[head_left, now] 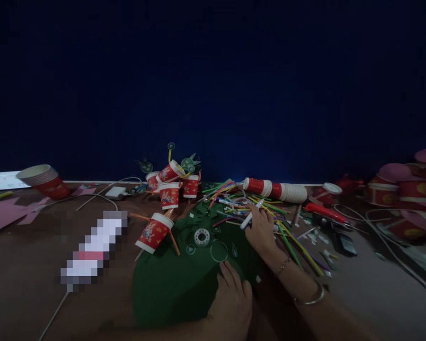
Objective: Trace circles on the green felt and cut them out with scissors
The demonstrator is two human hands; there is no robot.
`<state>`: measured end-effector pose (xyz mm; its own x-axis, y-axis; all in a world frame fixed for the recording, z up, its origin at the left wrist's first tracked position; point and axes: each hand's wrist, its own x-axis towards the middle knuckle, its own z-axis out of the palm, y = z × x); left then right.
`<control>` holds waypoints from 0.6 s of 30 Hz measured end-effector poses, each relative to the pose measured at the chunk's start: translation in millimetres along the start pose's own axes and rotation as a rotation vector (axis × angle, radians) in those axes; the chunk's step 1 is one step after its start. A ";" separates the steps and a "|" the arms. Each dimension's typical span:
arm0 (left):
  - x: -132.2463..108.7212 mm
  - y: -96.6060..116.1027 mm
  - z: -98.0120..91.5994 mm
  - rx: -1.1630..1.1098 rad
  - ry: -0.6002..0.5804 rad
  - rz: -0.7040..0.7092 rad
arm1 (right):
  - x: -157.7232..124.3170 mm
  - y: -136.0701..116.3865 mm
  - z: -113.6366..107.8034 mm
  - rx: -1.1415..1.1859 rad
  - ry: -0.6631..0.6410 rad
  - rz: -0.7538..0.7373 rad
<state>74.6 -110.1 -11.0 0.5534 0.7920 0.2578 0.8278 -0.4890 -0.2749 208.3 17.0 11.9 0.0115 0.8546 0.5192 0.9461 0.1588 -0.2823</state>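
Observation:
My left hand (231, 296) lies on a dark green sheet (170, 289) with its fingers stretched out, their tips close to a thin pale circle outline (219, 252). Above it on the right, my right hand (261, 231) is closed around a white marker (247, 219), which slants up to the right. A white ring (201, 237) with dark spots rests on the sheet, beside a small round piece (190, 249) with a light edge. Right of the outline is a small leaf-shaped mark or piece (235, 250).
Red paper cups (169, 195) with straw limbs stand behind the sheet. Colourful pipe cleaners or straws (287, 237) spread out to the right, near a row of nested cups (257, 186). A red-handled tool (326, 212) and paper scraps lie farther right. Pink paper (10, 213) lies left.

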 end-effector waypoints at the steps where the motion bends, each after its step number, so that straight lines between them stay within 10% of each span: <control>1: 0.2 0.5 0.7 0.004 -0.001 -0.007 | 1.0 1.5 -0.2 0.012 0.012 0.017; 18: -1.1 1.6 1.8 0.011 0.024 -0.015 | 4.0 6.7 -1.1 0.037 -0.156 -0.151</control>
<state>75.1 -111.1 -13.3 0.5429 0.7902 0.2845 0.8352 -0.4726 -0.2813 215.0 20.9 13.0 -0.1824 0.8854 0.4275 0.9208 0.3063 -0.2415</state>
